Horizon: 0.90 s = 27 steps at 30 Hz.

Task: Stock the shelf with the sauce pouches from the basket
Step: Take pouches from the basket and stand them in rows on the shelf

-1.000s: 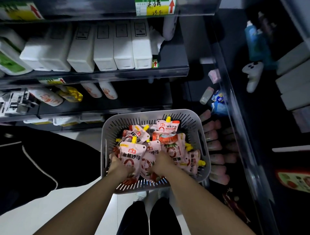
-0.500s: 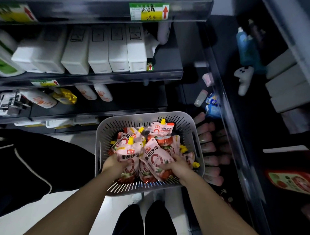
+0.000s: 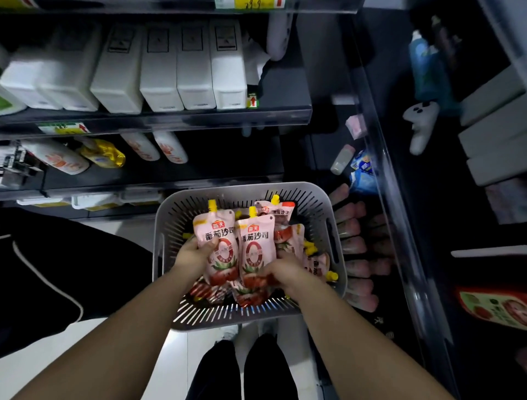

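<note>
Shelves (image 3: 171,118) all around. Left hand (image 3: 194,254) and right hand (image 3: 282,271) each grip a sauce pouch (image 3: 219,242) upright; shelf pouches (image 3: 353,228) lie right, nearer the right hand.

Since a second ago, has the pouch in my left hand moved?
Yes. The left hand has raised the pouch higher in the basket; its yellow cap now sits closer to the basket's far rim.

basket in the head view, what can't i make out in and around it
Head view only.
1. Count of pouches in the basket: left hand and right hand hold up a pouch each, covering the pile.
2. Price tag: cut by the top edge.
3. Shelved pink pouches right of the basket: dim, blurred.
</note>
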Each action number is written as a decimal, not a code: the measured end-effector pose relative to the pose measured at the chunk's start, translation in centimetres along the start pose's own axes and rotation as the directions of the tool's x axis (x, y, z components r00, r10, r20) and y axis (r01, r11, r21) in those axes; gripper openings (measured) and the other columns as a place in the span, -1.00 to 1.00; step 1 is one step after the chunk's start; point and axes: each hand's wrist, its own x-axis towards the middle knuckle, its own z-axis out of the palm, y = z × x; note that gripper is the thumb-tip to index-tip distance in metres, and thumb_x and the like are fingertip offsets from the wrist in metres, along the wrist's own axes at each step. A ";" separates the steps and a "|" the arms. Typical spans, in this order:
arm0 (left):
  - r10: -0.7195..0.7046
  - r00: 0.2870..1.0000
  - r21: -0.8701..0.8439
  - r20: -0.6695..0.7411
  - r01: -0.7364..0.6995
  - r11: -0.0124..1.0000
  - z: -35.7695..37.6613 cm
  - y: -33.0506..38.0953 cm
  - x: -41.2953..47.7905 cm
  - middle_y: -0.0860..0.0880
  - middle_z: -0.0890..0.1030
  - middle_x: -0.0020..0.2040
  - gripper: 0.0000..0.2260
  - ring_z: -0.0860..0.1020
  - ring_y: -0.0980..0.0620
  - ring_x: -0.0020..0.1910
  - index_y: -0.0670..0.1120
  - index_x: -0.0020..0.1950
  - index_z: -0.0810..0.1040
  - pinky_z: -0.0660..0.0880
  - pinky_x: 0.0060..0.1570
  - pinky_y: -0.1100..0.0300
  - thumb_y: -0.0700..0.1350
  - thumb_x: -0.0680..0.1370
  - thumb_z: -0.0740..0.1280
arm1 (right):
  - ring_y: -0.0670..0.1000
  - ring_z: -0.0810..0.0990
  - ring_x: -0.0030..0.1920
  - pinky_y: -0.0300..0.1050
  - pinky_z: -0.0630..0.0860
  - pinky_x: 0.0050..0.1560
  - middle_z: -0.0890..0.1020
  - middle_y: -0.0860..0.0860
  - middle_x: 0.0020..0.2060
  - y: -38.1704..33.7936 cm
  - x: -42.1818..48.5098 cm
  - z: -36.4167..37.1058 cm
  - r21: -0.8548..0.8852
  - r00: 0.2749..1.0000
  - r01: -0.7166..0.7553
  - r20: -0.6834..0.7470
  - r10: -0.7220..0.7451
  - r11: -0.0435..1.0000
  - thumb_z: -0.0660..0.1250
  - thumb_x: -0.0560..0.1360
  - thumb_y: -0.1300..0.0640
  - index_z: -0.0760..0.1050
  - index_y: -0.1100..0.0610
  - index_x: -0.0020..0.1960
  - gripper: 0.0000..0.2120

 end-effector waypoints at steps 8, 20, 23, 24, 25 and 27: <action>-0.002 0.993 0.194 0.118 -0.021 0.981 0.4 0.4 0.2 -0.06 0.70 0.02 -0.64 0.67 -0.08 -0.02 -0.03 0.10 0.52 0.60 0.05 -0.09 -0.15 0.38 0.56 | 0.13 0.63 0.15 0.04 0.55 0.18 0.68 0.09 0.15 -0.6 1.0 0.9 -0.028 0.986 0.090 -0.139 -0.093 0.996 0.56 0.37 0.24 0.58 0.13 0.13 -0.65; 0.237 0.891 -0.006 0.387 -0.255 0.967 -1.9 6.3 -2.2 -0.11 0.73 0.01 -0.58 0.71 -0.11 -0.03 -0.10 0.17 0.56 0.61 0.08 -0.12 -0.27 0.35 0.55 | 0.15 0.70 0.06 0.28 0.60 0.00 0.73 0.01 0.05 -0.8 -3.5 -2.0 0.344 0.975 0.201 0.024 -0.223 0.917 0.51 0.38 0.29 0.60 -0.08 0.10 -0.61; 0.311 0.829 -0.053 0.464 -0.324 0.944 -2.1 9.1 -3.9 -0.14 0.72 0.07 -0.55 0.69 -0.16 0.02 -0.11 0.18 0.58 0.61 0.04 -0.08 -0.20 0.32 0.57 | 0.23 0.71 0.04 0.36 0.61 -0.06 0.73 0.10 0.04 -1.7 -6.3 -3.0 0.396 0.944 0.297 0.013 -0.329 0.869 0.58 0.30 0.19 0.59 0.01 0.13 -0.58; 0.338 0.810 -0.081 0.479 -0.343 0.936 -1.9 10.2 -4.7 -0.15 0.71 0.08 -0.55 0.69 -0.15 0.02 -0.11 0.18 0.59 0.62 0.00 -0.04 -0.19 0.31 0.57 | 0.25 0.70 0.05 0.39 0.59 -0.03 0.73 0.12 0.05 -2.0 -7.4 -3.3 0.413 0.931 0.336 -0.012 -0.364 0.846 0.61 0.25 0.15 0.60 0.03 0.12 -0.54; 0.366 0.791 -0.108 0.490 -0.362 0.926 -1.7 11.3 -5.5 -0.16 0.71 0.08 -0.57 0.70 -0.13 0.00 -0.10 0.16 0.61 0.62 -0.05 0.02 -0.19 0.31 0.56 | 0.27 0.69 0.05 0.38 0.58 0.00 0.73 0.14 0.05 -2.4 -8.4 -3.5 0.428 0.914 0.383 -0.046 -0.404 0.818 0.64 0.19 0.13 0.62 0.05 0.11 -0.50; 0.417 0.748 -0.146 0.517 -0.402 0.904 -1.1 13.4 -7.2 -0.15 0.71 0.06 -0.65 0.70 -0.09 -0.03 -0.05 0.08 0.65 0.62 -0.12 0.09 -0.21 0.31 0.54 | 0.28 0.68 0.07 0.21 0.62 0.00 0.72 0.19 0.05 -2.9 -10.6 -4.1 0.458 0.866 0.483 -0.127 -0.483 0.746 0.66 0.14 0.14 0.65 0.10 0.07 -0.49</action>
